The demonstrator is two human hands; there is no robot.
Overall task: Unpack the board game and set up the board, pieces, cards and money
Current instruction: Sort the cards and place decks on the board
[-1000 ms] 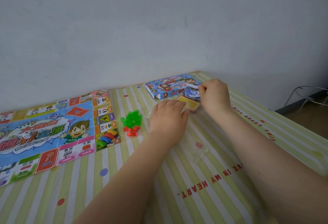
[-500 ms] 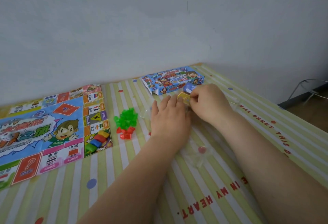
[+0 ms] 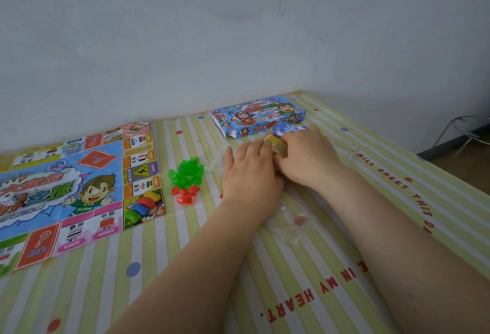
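Holding a small stack of yellow cards (image 3: 277, 145) between both hands, head view only. My right hand (image 3: 307, 157) has fingers curled down over the right end of the stack, pinching it; thumb hidden, so exact finger placement can't be told. My left hand (image 3: 252, 174) lies palm down with fingers mostly straight and together, fingertips touching the left edge of the same stack, not wrapped round it. Stack sits low over the striped tablecloth (image 3: 185, 267), right of centre, just near of the game box (image 3: 258, 116); card count unreadable, edges blurred together.

A blue card pack (image 3: 287, 128) lies just beyond my right knuckles, touching or nearly touching the box's near side; can't tell which.

One game box, lying flat against the far wall, its left end flap open.

One game board (image 3: 66, 190) unfolded flat at far left, running out of frame on the left. On its near right corner square sit four coloured pawn pieces (image 3: 144, 205): yellow, red, blue, green, in a diagonal row, touching one another.

Between board and left hand: one heap of green houses (image 3: 188, 172), too clumped to count, and just near of it about five red hotels (image 3: 187, 194), touching the green heap.

Clear plastic wrap (image 3: 293, 225) lies crumpled between my two forearms; another clear scrap (image 3: 213, 162) shows just left of the left hand's fingers.

One die (image 3: 7, 199) is on the board's middle at far left; printed or real, can't tell.
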